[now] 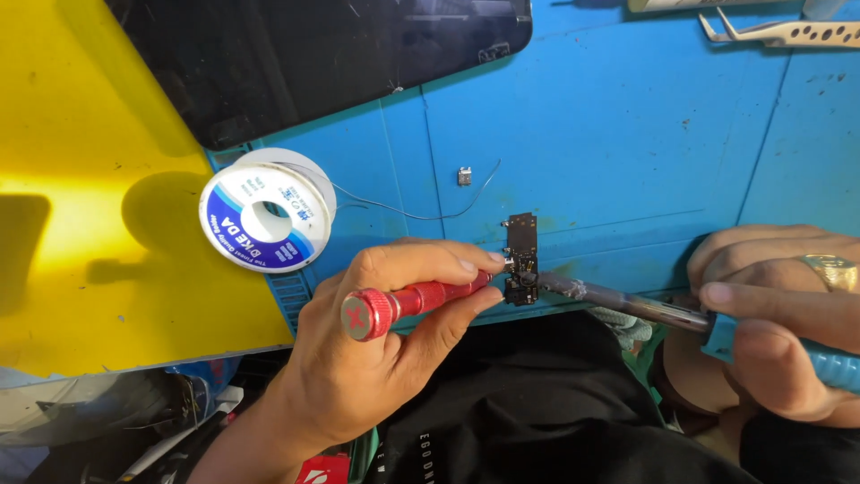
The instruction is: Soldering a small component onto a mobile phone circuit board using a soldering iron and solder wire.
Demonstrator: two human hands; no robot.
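One small dark circuit board (521,260) sits at centre frame near the blue counter's (627,134) front edge. Left hand (376,350) fingers pinch a red-handled tool (421,300) against it; right hand (779,314) fingers wrap a soldering iron (627,303) touching its lower part. The unclamped board could slide, smearing solder.

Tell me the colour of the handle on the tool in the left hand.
Red, a metallic handle gripped by the left hand; the head view shows it.
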